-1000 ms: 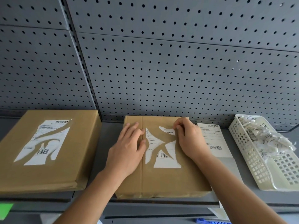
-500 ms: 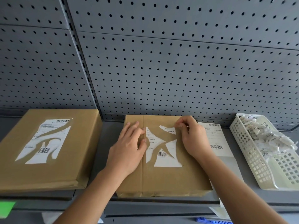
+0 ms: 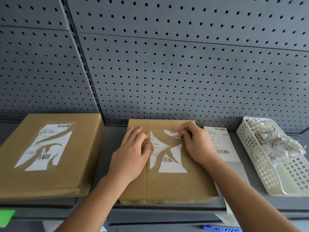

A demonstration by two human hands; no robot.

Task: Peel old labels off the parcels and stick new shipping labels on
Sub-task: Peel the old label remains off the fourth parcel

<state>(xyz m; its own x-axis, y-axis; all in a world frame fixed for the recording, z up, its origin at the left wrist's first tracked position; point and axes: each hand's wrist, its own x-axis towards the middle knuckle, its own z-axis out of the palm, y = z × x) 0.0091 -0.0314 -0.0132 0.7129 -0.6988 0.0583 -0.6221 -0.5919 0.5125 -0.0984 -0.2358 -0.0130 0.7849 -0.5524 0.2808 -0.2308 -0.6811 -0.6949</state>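
A brown parcel (image 3: 167, 185) lies on the grey shelf in front of me, bearing a torn old label (image 3: 168, 162) with a barcode piece at the bottom. My left hand (image 3: 132, 154) rests on the parcel's left half, fingers lightly bent and pressing down beside the label. My right hand (image 3: 195, 144) pinches the upper right scrap of the old label (image 3: 170, 133) between thumb and fingertips. A second brown parcel (image 3: 50, 164) with its own torn label (image 3: 48, 146) lies at the left. A fresh label sheet (image 3: 220, 144) lies to the right of the middle parcel.
A white slotted basket (image 3: 260, 164) holding several crumpled label scraps stands at the right. A grey pegboard wall (image 3: 167, 72) rises right behind the parcels. The shelf's front edge (image 3: 167, 213) runs below them, with something green at the lower left.
The right hand's fingertips have worked along the upper right scrap, which now lifts slightly off the parcel. The left hand has stayed in place.
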